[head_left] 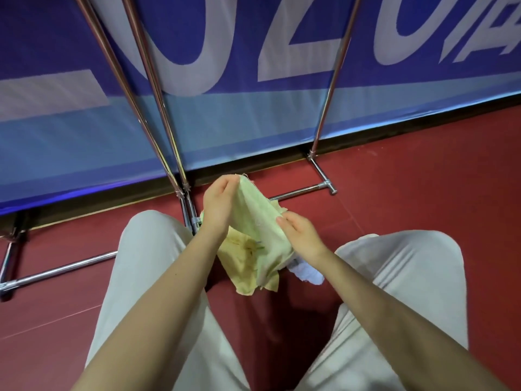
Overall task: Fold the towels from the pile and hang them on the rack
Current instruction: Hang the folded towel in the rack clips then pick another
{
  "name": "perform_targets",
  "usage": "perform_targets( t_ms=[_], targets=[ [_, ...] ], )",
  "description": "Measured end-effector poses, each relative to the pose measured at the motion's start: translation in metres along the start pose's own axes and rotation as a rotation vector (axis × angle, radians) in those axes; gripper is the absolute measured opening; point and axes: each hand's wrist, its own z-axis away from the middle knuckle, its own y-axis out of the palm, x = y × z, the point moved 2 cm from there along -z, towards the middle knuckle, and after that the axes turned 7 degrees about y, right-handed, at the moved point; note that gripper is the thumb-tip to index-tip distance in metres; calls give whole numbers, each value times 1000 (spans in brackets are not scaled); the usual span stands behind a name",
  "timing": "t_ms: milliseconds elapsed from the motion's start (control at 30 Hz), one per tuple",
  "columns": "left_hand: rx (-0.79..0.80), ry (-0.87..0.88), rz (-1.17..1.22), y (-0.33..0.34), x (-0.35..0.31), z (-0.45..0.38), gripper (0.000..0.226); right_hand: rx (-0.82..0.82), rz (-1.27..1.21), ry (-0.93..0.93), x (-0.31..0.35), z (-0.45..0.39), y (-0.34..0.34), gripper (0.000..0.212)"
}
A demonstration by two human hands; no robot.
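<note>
A pale green towel [260, 221] is stretched between my two hands above the red floor. My left hand [218, 204] pinches its far upper corner, and my right hand [300, 234] grips its near right edge. Under it lies a yellow towel [244, 262] with a dark print, and a white and pale blue towel [307, 273] peeks out beside my right wrist. The chrome rack [158, 88] rises in front of me, its poles bare in this view.
The rack's base bars [298, 193] run along the red floor, with another bar [62, 268] at the left. A blue banner [253, 114] with large white letters stands right behind the rack. My knees in light trousers [152, 249] flank the towels.
</note>
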Motion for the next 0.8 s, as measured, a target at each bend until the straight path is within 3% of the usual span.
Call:
perform_targets(
  t_ms=[167,433,600,800],
  targets=[
    [-21,46,-89,-13,-3,7,19,17,93,17,-6,4,15,39],
    [-98,-204,387,-21,-13,8,22,-50,322,-84,6,28,19,30],
    [-155,-183,523,-23,-22,0,18,-82,459,-10,-14,27,18,30],
    [-201,-170,577,-31,-19,-6,17,-96,417,174,-79,-4,12,34]
  ],
)
